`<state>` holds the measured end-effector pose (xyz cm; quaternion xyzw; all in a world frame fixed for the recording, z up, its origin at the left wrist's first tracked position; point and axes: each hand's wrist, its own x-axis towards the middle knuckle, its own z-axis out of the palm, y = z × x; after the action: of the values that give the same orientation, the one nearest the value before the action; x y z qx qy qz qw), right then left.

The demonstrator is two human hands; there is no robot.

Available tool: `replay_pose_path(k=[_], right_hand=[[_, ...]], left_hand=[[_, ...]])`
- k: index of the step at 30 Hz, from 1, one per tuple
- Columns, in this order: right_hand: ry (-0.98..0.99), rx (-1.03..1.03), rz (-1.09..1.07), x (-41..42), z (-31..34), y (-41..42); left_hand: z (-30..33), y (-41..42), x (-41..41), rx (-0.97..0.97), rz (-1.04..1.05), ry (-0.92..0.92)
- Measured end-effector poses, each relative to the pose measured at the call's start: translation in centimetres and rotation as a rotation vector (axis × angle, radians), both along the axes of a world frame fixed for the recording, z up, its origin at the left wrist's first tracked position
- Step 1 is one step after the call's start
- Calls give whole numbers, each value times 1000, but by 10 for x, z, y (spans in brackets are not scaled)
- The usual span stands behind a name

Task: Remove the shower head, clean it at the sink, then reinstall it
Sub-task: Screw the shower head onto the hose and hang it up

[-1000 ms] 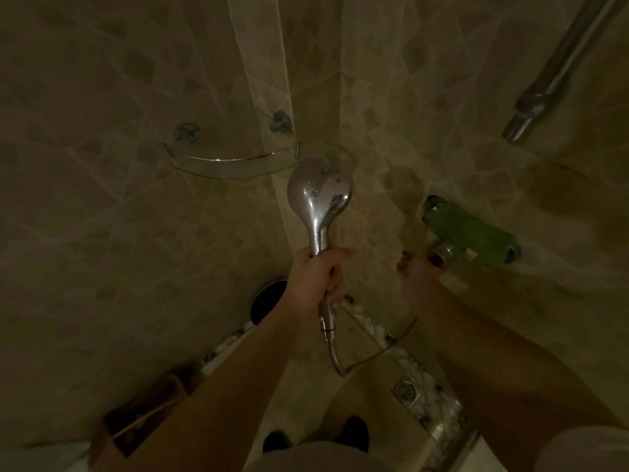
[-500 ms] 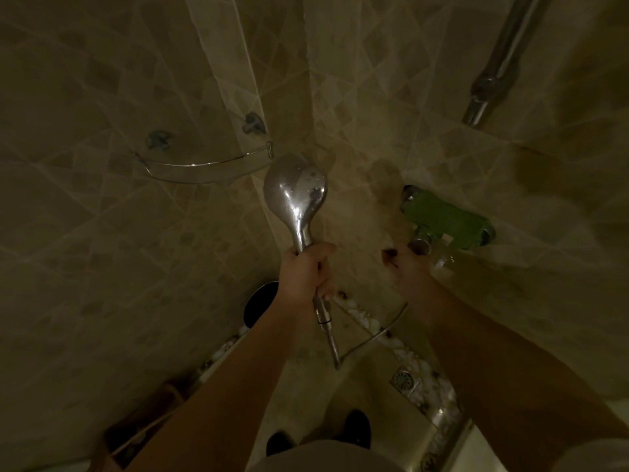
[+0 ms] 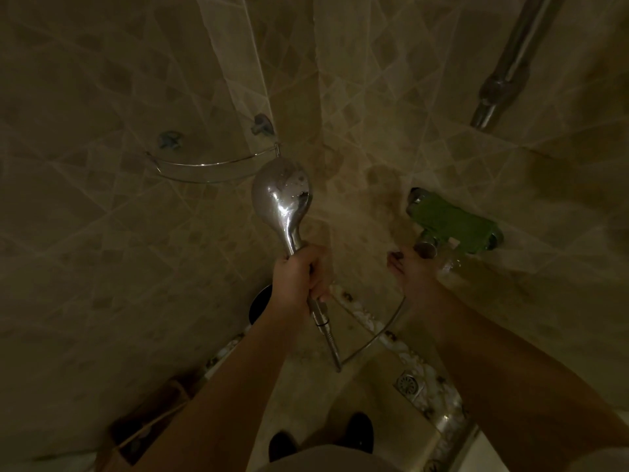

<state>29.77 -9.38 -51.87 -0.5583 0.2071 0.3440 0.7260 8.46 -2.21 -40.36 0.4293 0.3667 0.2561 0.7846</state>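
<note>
Your left hand (image 3: 301, 277) is wrapped tight round the handle of the shower head (image 3: 281, 195), whose chrome bulb stands up above your fist with its back toward you. The hose (image 3: 371, 335) leaves the handle's nut just below your fist, loops down and climbs again toward your right hand (image 3: 408, 272). That hand reaches up beside the metal outlet under the green mixer valve (image 3: 452, 224); its fingers look partly curled, but in this dim light you cannot tell whether they hold the hose end, the outlet, or nothing.

By the look of it you are in the removal step: the head is off its holder but the hose seems not yet freed. The next move probably calls for unscrewing a coupling, either at the valve near your right hand or at the nut below your left, while the left keeps the head steady. The chrome shows droplets, so expect a slippery grip.

Beyond your left hand, up and to its left, a glass corner shelf (image 3: 204, 168) with a wire rail hangs on the tiled wall; nothing can be made out on it. Below your left forearm a brown box or basket (image 3: 149, 427) sits on the floor, its contents too dark to read. Under your right forearm lies a floor drain (image 3: 408, 383), and a chrome riser pipe (image 3: 503, 73) runs up above the valve.
</note>
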Motion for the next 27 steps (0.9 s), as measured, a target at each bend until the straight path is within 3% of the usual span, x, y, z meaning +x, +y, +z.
replay_pose_path(k=[6,16,19,27], right_hand=[[-23,-89,72,-3,2,-5],[130,296,77,0,25,-33],[60,184,105,6,36,-29],[282,219,-7,26,36,-9]], left_hand=[[-2,2,-2,-80,17,-18],[-7,6,-4,-143,33,-47],[-7,7,-3,-133,28,-29],[-6,7,-2,-141,-25,32]])
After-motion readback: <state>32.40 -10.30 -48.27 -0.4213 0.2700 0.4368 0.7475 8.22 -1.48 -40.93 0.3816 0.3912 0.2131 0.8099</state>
